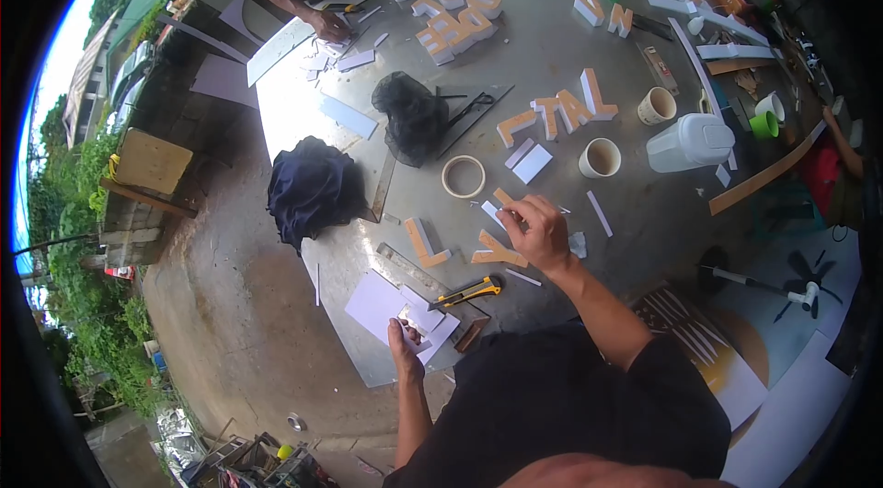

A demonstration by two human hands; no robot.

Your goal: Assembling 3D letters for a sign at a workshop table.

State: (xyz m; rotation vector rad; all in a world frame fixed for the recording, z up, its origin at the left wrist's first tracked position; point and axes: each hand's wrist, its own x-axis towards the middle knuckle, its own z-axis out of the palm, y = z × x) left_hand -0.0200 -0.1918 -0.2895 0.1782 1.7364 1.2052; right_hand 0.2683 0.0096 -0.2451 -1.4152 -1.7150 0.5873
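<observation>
My left hand (405, 348) is at the near edge of the table, curled over white sheet pieces (370, 297). Its thumb points up and the fingers are bent; what they grip is hard to make out. A yellow-and-black utility knife (467, 292) lies just right of these sheets. My right hand (538, 232) is closed in a pinch above the table, its fingertips beside a narrow white strip (493, 215). Whether the strip is in the fingers is unclear. Under and beside that hand lies a tan, white-sided letter Y (497, 252), with a letter L (425, 244) to its left.
Beyond my hands are a tape roll (464, 176), paper cups (600, 159), a lidded plastic jug (690, 143), upright letters (558, 111), a black bag (405, 118) and dark cloth (315, 191). Across the table, another person's hand (329, 26) is among white scraps.
</observation>
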